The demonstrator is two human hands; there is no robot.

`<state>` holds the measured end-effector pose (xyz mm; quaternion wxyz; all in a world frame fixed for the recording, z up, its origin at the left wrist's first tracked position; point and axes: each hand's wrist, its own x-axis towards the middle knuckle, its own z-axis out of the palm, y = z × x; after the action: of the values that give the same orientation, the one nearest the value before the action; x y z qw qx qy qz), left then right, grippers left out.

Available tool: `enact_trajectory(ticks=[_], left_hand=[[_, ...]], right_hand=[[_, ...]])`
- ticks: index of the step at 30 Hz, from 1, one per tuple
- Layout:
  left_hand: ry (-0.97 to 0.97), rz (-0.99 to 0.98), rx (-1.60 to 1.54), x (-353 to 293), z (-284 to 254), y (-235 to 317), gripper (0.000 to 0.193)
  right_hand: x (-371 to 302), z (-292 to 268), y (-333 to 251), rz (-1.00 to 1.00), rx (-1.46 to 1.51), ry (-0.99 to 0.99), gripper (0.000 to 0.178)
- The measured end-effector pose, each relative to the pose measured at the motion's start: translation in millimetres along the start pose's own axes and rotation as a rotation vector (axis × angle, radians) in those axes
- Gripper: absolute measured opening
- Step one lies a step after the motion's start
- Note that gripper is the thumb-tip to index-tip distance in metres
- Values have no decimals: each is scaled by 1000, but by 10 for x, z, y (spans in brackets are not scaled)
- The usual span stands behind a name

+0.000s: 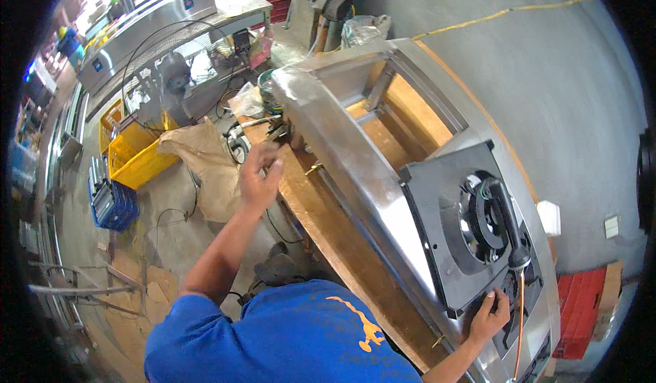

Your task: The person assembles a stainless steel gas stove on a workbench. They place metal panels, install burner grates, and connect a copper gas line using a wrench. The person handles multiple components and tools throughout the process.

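My left hand [260, 180] is raised near the far end of the wooden bench, slightly blurred. Its thumb and fingers are apart, with nothing visible in them, close to some tools [275, 132]. A black burner panel [441, 236] lies at an angle over a long stainless steel frame [362, 178]. On it sit a round burner [486, 222] and a dark, handle-shaped pipe [504, 212]. A copper tube [521, 321] runs down from that pipe's end. At the panel's near edge, my right hand [488, 321] has its fingers bent against the rim.
The frame rests on a wooden bench [321, 222]; its far opening shows wood below. Left on the floor are a yellow crate [140, 157], a blue basket [116, 205] and brown sacking [208, 171]. A fan [174, 72] stands behind them. Red crates [577, 315] are at right.
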<state>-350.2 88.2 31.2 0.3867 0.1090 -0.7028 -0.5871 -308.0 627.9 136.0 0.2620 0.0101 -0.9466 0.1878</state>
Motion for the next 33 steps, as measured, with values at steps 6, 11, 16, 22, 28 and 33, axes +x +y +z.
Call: enact_trajectory(ticks=[6, 11, 16, 22, 28, 33], left_hand=[[-225, -378, 471, -375, -798, -1157, 39], [-311, -409, 538, 431, -868, -1589, 42], [-477, -336, 640, 1063, -798, -1855, 42], [-603, -259, 680, 1115, -721, -2026, 49], [-700, -200, 706, 1162, -762, -2028, 52], [-722, -203, 657, 1209, -774, -2083, 52]], right_hand=[[41, 64, -13, 20, -56, 66, 27], [-71, 17, 88, 126, -204, 134, 31], [-331, 7, 112, 308, -254, 268, 33], [-450, 24, 137, 374, -414, 343, 33], [-400, 13, 147, 497, -452, 343, 32], [-376, 4, 131, 541, -424, 369, 32]])
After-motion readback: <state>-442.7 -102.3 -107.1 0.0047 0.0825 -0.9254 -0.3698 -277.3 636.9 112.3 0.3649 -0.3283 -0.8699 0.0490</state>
